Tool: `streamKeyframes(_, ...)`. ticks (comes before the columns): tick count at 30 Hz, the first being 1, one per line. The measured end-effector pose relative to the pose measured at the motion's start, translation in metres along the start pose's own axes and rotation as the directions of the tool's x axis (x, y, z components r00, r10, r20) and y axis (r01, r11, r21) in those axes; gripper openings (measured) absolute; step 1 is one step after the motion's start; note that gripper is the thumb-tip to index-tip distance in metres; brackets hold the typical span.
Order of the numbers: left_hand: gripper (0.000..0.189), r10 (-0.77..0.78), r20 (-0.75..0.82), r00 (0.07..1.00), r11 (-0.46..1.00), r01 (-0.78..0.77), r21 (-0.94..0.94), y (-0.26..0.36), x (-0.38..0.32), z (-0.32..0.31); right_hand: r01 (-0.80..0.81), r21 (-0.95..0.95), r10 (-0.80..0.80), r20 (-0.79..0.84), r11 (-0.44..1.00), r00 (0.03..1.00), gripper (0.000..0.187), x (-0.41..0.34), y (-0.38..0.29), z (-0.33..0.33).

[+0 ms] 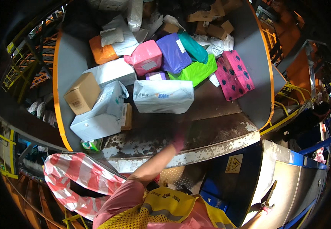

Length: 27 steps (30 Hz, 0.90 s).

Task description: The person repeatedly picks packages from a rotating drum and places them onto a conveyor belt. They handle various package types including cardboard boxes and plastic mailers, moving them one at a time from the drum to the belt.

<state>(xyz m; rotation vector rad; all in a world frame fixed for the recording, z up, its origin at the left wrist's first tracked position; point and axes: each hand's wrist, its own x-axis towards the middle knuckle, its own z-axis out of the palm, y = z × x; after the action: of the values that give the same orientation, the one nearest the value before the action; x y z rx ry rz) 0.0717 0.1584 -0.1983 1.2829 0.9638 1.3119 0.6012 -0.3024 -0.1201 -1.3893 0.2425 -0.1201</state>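
Observation:
My left hand (pixel 179 141), in a pink glove, reaches over the worn metal lip (pixel 220 150) of a parcel chute. Motion blur hides its fingers, so I cannot tell whether they hold anything. Nearest beyond it is a white plastic-wrapped box (pixel 163 97) with printed writing. Far to the lower right, my right hand (pixel 266 209) is at a pale, brightly lit panel (pixel 285 183); its finger shape is unclear. Left in the chute, a brown carton (pixel 82 93) leans on a large white wrapped parcel (pixel 101 114). A pink spotted parcel (pixel 234 75) rests by the right wall.
Purple (pixel 173 53), bright green (pixel 197 70), pink (pixel 147 57) and orange (pixel 102 50) parcels pile up behind. Grey side walls with orange edges (pixel 57 94) bound the chute. A red-and-white striped padded loop (pixel 82 171) lies left of me. A blue cabinet bears an electrical warning sign (pixel 234 163).

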Motion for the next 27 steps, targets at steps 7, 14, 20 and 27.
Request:
streamKeyframes(7, 0.114, 0.330, 0.331, 0.884, 0.094, -0.380, 0.920, 0.158, 0.065, -0.011, -0.185, 0.084, 0.183, 0.028, 0.979, 0.983, 0.065, -0.005, -0.046, -0.009)
streamKeyframes(14, 0.121, -0.280, 0.490, 0.826, -0.021, -0.515, 0.857, 0.178, 0.135, -0.067, 0.135, -0.012, -0.128, 0.235, 0.991, 0.964, 0.061, -0.066, -0.050, 0.011)
streamKeyframes(20, 0.107, 0.301, 0.513, 0.804, 0.121, -0.566, 0.816, 0.171, -0.007, 0.006, -0.140, -0.234, 0.270, 0.888, 0.962, 0.372, 0.059, -0.204, -0.012, 0.109)
streamKeyframes(27, 0.048, 0.600, 0.660, 0.452, -0.018, -0.817, 0.577, 0.178, -0.183, 0.065, -0.530, -0.519, 0.433, 0.854, 0.671, -0.289, 0.081, -0.297, -0.017, 0.149)
